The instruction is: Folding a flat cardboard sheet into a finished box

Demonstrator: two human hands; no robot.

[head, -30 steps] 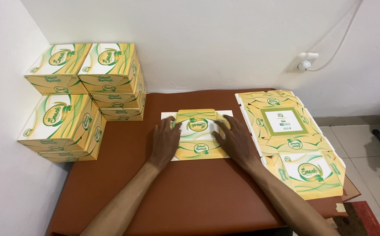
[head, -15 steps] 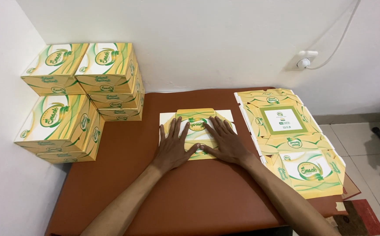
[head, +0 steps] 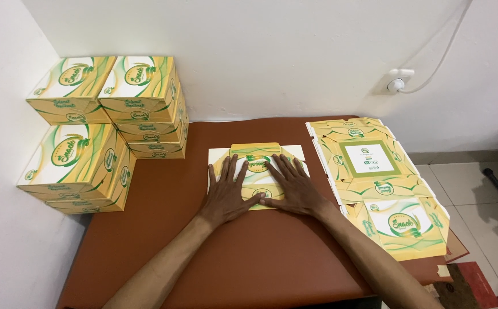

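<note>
Both forearms are entering from the bottom edge, cut off above the elbow. The left hand (head: 227,193) and the right hand (head: 293,189) are lying flat, fingers spread apart, palms pressing down on a folded yellow-and-green printed cardboard box blank (head: 256,170); neither hand is gripping anything. The blank is resting on a brown padded table (head: 214,252), directly under both palms, which are hiding its lower middle portion. The thumbs are nearly meeting over the blank's near edge.

To the right of the right hand, well apart, a stack of flat unfolded yellow cardboard blanks (head: 378,183) is overhanging the table's right edge. To the left of the left hand, assembled yellow-and-green cardboard boxes (head: 103,134) are standing stacked against the white wall (head: 283,57); how many lie behind them cannot be determined. Beyond the blanks, a white wall socket (head: 399,80) is carrying a cable running out of view.
</note>
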